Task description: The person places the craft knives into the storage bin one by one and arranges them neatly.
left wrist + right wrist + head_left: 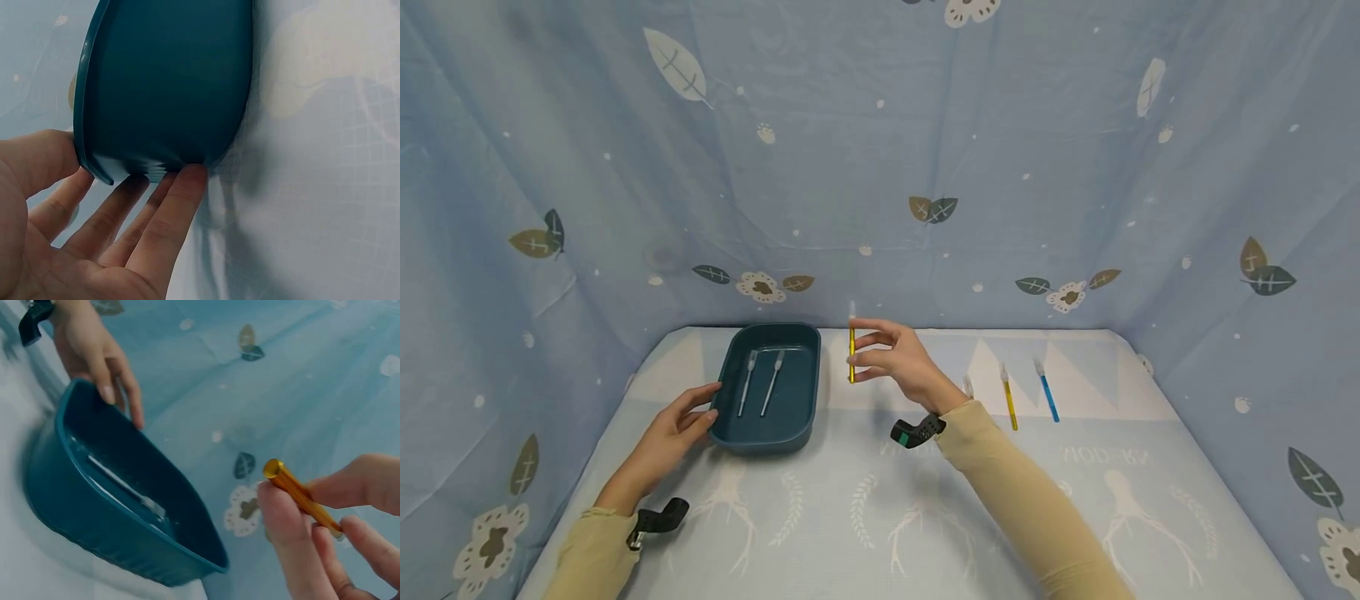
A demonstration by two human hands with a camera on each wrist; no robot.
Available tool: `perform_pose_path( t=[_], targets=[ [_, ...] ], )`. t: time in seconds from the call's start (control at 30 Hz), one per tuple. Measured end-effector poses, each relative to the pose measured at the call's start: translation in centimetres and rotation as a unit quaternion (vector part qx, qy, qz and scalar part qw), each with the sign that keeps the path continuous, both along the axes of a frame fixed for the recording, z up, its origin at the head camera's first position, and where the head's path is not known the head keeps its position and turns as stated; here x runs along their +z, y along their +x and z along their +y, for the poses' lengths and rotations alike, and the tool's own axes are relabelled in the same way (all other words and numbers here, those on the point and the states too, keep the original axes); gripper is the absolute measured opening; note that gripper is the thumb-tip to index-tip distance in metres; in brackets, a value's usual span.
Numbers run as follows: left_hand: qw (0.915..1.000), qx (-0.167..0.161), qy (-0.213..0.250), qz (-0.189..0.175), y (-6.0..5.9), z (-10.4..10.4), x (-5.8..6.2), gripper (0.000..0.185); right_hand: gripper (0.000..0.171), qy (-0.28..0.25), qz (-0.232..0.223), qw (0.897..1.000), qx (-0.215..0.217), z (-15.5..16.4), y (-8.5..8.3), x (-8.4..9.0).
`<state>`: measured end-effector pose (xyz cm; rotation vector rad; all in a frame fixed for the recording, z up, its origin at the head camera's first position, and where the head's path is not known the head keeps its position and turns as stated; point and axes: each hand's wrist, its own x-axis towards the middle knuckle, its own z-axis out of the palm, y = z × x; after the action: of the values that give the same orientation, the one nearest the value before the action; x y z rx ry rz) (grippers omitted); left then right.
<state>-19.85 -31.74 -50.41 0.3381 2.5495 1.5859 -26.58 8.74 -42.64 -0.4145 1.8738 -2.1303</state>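
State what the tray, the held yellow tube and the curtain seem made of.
Tray: probably plastic; smooth, moulded walls with soft sheen.
Yellow tube: perhaps metal or coated plastic; glossy, bright highlights.
Curtain: likely fabric, matte, hanging in folds.

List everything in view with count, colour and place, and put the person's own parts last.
Table: one, pale blue-grey with white print, under everything
Patterned fabric: count unclear, blue, behind and at both sides
Tray: one, dark teal, left of centre
Grey sticks: two, grey with clear tips, lying inside the tray
Held stick: one, yellow, raised right of the tray
Loose yellow stick: one, yellow, right side
Blue stick: one, blue, farther right
Partly hidden stick: one, colour unclear, left of the loose yellow stick
Wrist devices: two, black, one each side
Sleeves: two, beige, foreground
Left hand: one, touching the tray's left side
Right hand: one, pinching the held stick
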Motion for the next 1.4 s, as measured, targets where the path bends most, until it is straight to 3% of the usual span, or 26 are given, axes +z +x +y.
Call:
perform_pose_path(
  t=[0.87,1.1,1.4],
  targets=[
    [1.0,-0.004,0.001,-0.004,-0.2,0.0,0.3,0.062,0.06,-0.002,-0.021,1.0,-0.003,-7.7,-2.3,-0.5],
    [0.9999,-0.003,-0.011,-0.004,-0.1,-0.1,0.3,0.063,0.06,0.004,-0.015,1.0,0.006,-9.4,-2.2,-0.5],
    [0.9999,-0.003,-0.012,-0.003,-0.2,0.0,0.4,0.062,0.058,0.021,-0.042,0.999,-0.008,-11.1,-2.4,-0.6]
  ],
)
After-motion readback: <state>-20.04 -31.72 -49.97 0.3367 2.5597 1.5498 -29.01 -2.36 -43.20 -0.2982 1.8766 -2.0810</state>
